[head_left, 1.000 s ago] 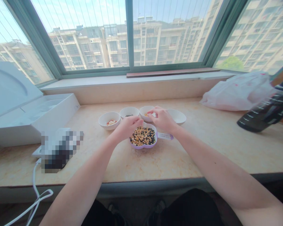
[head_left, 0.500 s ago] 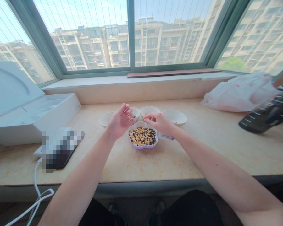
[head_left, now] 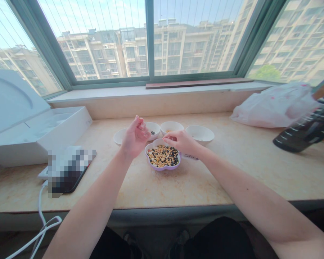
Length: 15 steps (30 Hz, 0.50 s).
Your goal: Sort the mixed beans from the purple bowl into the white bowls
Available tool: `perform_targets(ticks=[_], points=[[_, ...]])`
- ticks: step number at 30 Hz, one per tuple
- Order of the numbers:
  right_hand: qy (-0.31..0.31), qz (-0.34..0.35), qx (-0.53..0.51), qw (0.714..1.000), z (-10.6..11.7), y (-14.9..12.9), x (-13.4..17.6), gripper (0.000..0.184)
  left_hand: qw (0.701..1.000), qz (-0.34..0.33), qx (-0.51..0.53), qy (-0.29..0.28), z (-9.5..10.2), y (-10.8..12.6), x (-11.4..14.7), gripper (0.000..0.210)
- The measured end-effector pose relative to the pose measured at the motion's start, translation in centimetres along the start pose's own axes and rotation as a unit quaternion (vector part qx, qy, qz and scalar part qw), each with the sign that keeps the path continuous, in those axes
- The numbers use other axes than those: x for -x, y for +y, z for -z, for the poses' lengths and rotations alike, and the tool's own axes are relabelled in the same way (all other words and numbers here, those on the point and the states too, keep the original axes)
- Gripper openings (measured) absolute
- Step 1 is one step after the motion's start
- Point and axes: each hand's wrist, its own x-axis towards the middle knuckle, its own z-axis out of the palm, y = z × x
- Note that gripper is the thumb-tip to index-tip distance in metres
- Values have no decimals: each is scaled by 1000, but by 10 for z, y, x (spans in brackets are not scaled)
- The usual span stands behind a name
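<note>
A purple-and-white, flower-shaped bowl [head_left: 164,168] stands in front of me, filled with mixed yellow, black and pale beans [head_left: 162,155]. My right hand [head_left: 183,141] hovers at its far right edge, fingertips pinched together; whatever lies between them is too small to make out. Palm upward, my left hand [head_left: 136,137] is at the bowl's left, its fingers curled in and their contents hidden. Behind are a white bowl [head_left: 119,136] partly covered by my left hand, one with dark beans [head_left: 153,133], one with yellowish bits [head_left: 172,126] and one at right [head_left: 200,133] with a few specks.
On the left are an open white box [head_left: 67,126], a blurred-out phone [head_left: 78,176] and a white cable [head_left: 41,205]. A plastic bag [head_left: 272,106] and a dark bottle [head_left: 299,129] lie at the right. The window sill [head_left: 110,94] runs along the back.
My left hand has tilted back slightly and its fingers have curled further. The right hand has shifted slightly left and down, toward the bean bowl. The bowls have stayed put.
</note>
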Motion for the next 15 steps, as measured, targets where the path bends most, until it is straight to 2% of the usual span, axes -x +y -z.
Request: perform_targets(ticks=[3, 7, 9, 13, 15], points=[[-6, 3, -3, 1000, 0, 1, 0, 26, 990, -87, -111, 28, 2, -6, -2, 24], [-9, 9, -14, 1000, 1, 1, 0, 25, 941, -170, -292, 30, 6, -16, -1, 20], [-10, 15, -24, 1000, 1, 1, 0, 25, 895, -207, -394, 24, 7, -20, 0, 17], [-9, 12, -66, 998, 0, 2, -1, 26, 778, -263, -570, -26, 10, -27, 4, 7], [-10, 12, -121, 993, -1, 3, -1, 27, 744, -275, -606, -56, 11, -29, 5, 6]])
